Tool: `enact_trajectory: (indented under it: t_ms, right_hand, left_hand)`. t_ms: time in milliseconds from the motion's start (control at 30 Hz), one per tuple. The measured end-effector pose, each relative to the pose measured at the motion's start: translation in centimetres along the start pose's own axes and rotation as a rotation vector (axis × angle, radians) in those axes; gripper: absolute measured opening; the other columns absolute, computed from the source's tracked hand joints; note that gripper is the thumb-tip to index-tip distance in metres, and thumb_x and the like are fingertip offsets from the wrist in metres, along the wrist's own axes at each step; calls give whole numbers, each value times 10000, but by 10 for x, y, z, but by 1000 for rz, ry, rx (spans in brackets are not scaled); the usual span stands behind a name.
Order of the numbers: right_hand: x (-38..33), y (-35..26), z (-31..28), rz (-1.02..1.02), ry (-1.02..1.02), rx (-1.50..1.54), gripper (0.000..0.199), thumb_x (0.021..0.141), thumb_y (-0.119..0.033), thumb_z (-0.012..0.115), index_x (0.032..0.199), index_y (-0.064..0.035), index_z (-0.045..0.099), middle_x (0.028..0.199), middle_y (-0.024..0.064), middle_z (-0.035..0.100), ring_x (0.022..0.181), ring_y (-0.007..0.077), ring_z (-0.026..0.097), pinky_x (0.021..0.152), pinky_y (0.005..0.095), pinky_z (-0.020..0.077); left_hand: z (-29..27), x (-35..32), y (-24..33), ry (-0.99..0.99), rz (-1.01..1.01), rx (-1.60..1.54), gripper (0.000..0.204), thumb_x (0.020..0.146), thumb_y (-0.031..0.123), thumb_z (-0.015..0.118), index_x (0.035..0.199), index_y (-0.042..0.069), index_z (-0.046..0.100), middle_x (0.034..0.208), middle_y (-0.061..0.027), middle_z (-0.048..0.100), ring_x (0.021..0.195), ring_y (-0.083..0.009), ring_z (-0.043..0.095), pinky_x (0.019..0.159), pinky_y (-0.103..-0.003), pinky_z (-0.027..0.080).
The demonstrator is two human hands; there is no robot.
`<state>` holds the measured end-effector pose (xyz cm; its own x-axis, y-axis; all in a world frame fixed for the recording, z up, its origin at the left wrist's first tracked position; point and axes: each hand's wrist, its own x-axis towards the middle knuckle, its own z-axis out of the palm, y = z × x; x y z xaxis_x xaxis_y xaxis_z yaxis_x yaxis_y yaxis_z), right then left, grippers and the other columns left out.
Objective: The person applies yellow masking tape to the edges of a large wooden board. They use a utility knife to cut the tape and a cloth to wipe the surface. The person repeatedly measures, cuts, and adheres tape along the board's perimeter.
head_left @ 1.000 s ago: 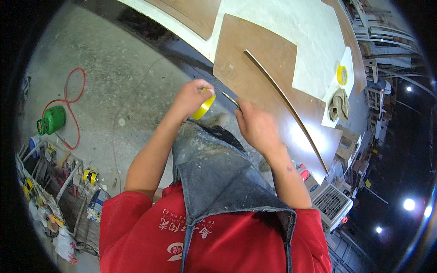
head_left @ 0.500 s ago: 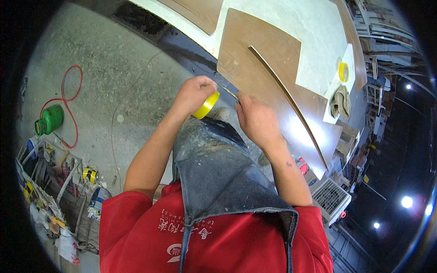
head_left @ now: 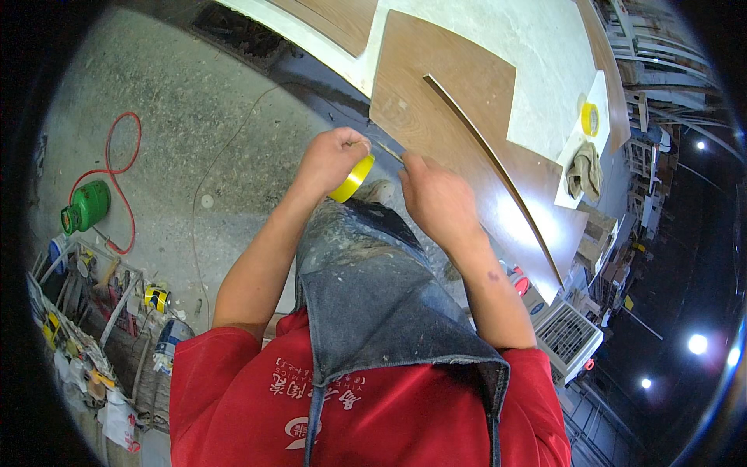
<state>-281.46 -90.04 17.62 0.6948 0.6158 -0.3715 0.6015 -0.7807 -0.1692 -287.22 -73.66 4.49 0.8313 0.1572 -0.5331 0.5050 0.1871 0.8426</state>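
Observation:
In front of my apron, my left hand is closed round a roll of yellow tape, with thumb and fingers bent near its upper edge. My right hand is closed on a thin, pointed tool, perhaps a small knife; its handle is hidden in my fingers. The tool's tip points up and left toward the tape roll, with a small gap between the two hands. Beyond my right hand lies a wood-grain board, and on it rests a long narrow strip.
A second yellow tape roll and a crumpled cloth glove lie at the right. At the left are a green gas cylinder, its red hose and a cluttered tool rack. A grey vented unit stands at the lower right.
My right hand has shifted slightly left and the pointed tool's tip has turned a little, moving nearer my left fingers. My left hand and the tape roll stay almost where they were.

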Motion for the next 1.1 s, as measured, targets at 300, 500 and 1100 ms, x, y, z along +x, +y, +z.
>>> enact_trajectory:
  t_ms: [300, 500, 1100]
  right_hand:
    - [-10, 14, 8, 7, 16, 24, 167, 941, -184, 586, 1045, -53, 579, 884, 201, 667, 821, 425, 663, 705, 523, 536]
    - [-74, 48, 14, 132, 75, 246, 218, 932, -251, 649, 1023, -55, 611, 848, 229, 655, 765, 423, 636, 664, 492, 510]
    - [-220, 99, 104, 603, 422, 1253, 413, 821, -257, 800, 1099, 1, 636, 924, 121, 697, 836, 198, 630, 786, 357, 511]
  left_hand:
    - [-1, -2, 2, 16, 19, 96, 198, 912, 198, 684, 976, 14, 717, 821, -50, 699, 724, -123, 622, 664, -297, 501]
    - [-17, -13, -50, 99, 73, 313, 218, 902, 206, 687, 979, 6, 729, 830, -102, 721, 742, -161, 660, 689, -318, 516]
    - [194, -71, 49, -497, 318, 618, 113, 799, 108, 786, 897, 51, 781, 839, -76, 671, 835, -221, 624, 779, -351, 494]
